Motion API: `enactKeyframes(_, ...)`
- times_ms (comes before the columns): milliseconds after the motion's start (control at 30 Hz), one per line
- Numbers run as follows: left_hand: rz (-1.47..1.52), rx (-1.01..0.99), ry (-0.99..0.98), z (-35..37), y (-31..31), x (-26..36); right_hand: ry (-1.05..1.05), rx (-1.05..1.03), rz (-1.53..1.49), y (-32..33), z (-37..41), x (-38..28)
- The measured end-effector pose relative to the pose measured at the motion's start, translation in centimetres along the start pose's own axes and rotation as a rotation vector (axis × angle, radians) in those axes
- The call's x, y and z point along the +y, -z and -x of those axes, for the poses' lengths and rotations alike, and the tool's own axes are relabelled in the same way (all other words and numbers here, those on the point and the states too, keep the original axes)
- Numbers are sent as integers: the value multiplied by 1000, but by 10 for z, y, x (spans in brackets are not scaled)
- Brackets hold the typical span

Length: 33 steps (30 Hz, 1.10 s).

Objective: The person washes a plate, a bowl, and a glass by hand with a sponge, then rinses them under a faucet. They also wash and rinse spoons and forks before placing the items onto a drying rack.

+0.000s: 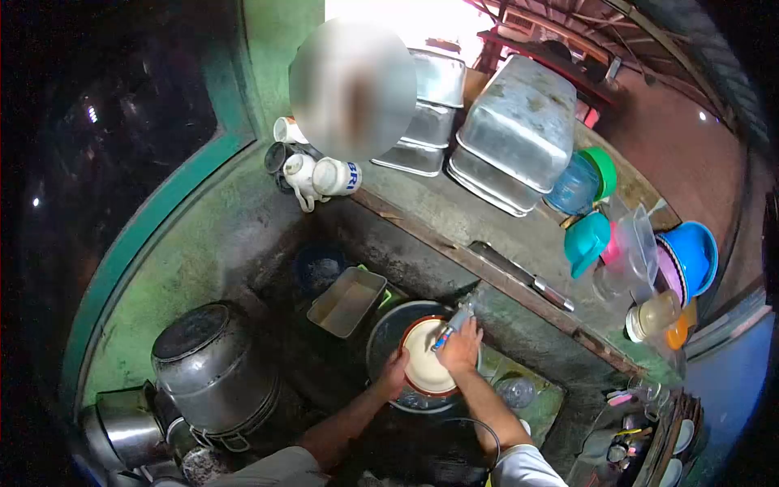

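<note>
My left hand [395,375] grips the left side of a cream bowl [423,367] with a red-brown rim. The bowl is over a large round metal basin [380,345] low in the wash area. At the bowl's upper right, my right hand [461,347] is closed against a tap [462,315] with a blue and red tip. Its fingertips are partly hidden, so the exact grip is hard to see. To the left of the basin lies a rectangular metal tray [349,302], beside a dark tub [320,268].
Large metal pots [215,365] stand at left. Upturned metal pans [519,122], mugs [334,176], a knife [523,276] and plastic bowls [686,256] line the ledge above. A clear container [515,391] sits right of the basin. A dish rack [633,438] is at lower right.
</note>
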<state>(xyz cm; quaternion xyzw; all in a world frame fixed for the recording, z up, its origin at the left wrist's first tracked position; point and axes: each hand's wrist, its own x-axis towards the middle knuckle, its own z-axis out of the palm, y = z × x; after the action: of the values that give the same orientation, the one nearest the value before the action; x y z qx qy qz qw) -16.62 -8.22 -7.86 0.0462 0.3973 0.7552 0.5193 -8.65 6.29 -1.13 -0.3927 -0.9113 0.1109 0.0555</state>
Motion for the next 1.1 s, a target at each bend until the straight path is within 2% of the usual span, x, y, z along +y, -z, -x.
enactKeyframes(33,0,-4,15,-3,9,1,-87,32,-54,3,0,20)
enactKeyframes(67,34,-39,97,-9,15,6,-265,-237,-334,14,-5,37)
enactKeyframes(100,71,-72,181,-14,14,8,-576,-399,-1040,6,-2,54)
enactKeyframes(133,58,34,164,-15,7,6,-586,-431,-1275,7,8,62)
enactKeyframes(167,-315,76,90,-29,16,-11,-594,-454,-1515,7,19,68)
enactKeyframes(200,-686,109,11,-56,33,-38,-470,-316,-1287,2,27,72)
enactKeyframes(233,-730,83,1,-80,42,-60,-295,-159,-920,-6,36,76)
enactKeyframes(300,-220,390,562,-75,-14,-32,-63,16,-476,21,58,51)
enactKeyframes(333,-6,132,659,-66,-28,-11,107,18,-393,12,70,54)
enactKeyframes(367,296,-229,527,-81,-11,-33,287,28,-312,5,75,55)
enactKeyframes(400,260,-160,443,-86,-4,-45,320,-2,-221,1,83,51)
enactKeyframes(433,220,-135,464,-87,-3,-41,362,-29,-131,0,87,42)
enactKeyframes(500,165,-297,275,-75,4,-24,344,-131,-143,8,87,20)
enactKeyframes(533,155,-294,279,-63,-2,-13,370,-146,-92,3,79,13)
enactKeyframes(600,108,47,245,-35,-10,4,373,-74,-89,-4,54,-4)
enactKeyframes(667,104,0,191,-20,-3,11,380,3,-74,-4,26,-13)
enactKeyframes(700,110,-46,140,-16,3,15,373,2,-146,-6,13,-13)
enactKeyframes(767,150,-30,229,-13,27,23,351,-4,-220,-21,-1,-7)
enactKeyframes(800,151,-31,210,-11,31,26,143,-113,-321,-39,-8,4)
enactKeyframes(867,145,-66,221,-15,30,29,-337,-248,-571,-4,-2,14)
enactKeyframes(900,155,-15,258,-17,26,29,-480,-367,-874,-64,-6,57)
enactKeyframes(967,115,15,307,-29,24,20,-673,-467,-1728,-4,38,64)
enactKeyframes(1000,68,-12,325,-37,25,10,-612,-579,-1990,-12,57,85)
enactKeyframes(1033,-132,46,277,-40,20,1,-606,-568,-1930,21,77,72)
enactKeyframes(1067,-335,77,227,-51,11,-10,-668,-528,-1759,18,92,80)
enactKeyframes(1100,-434,143,308,-70,19,-28,-475,-536,-1883,-2,108,83)
